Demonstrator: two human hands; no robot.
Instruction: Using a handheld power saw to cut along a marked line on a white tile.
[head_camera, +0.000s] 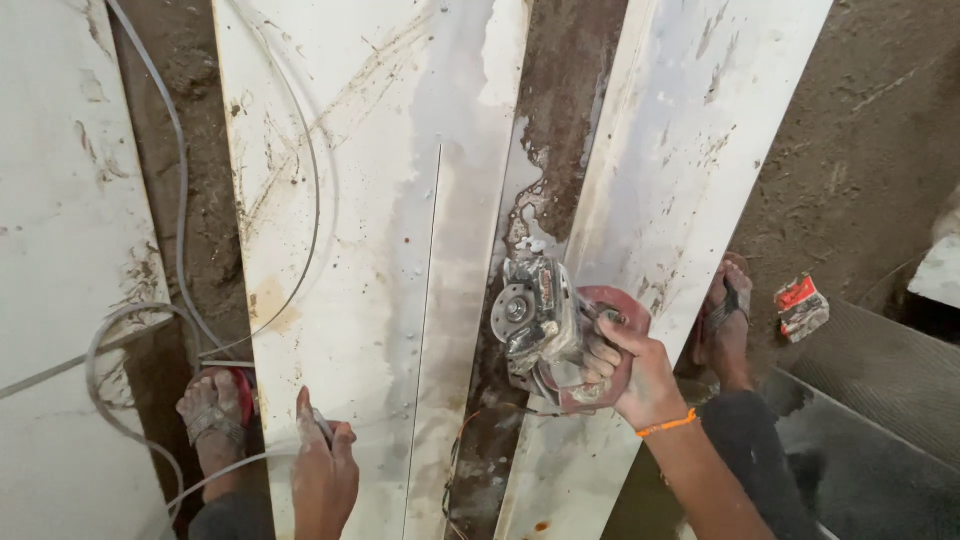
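Grinder (545, 325), a dusty handheld cutting machine with a reddish blade guard, is held in the right hand (630, 375), whose fingers are wrapped tightly around its body; the grip is closed firmly on the tool. It is poised over the gap between two long white stone slabs, the middle slab (350, 200) and the right slab (690, 150), just above the muddy floor (860, 150). The machine is judged to be fairly heavy, rigid and gritty with dust, so it is best taken by the body behind the guard, well away from the disc. The left hand (322, 470) is pressed flat on the near edge of the middle slab, with something small possibly pinched under its fingers; that cannot be told for certain. A thin cut line is seen running along that slab. Grey cables (180, 180) are looped over the left slab (60, 250), and sandalled feet are planted at either side. A small red packet (800, 305) is lying on the floor at right.
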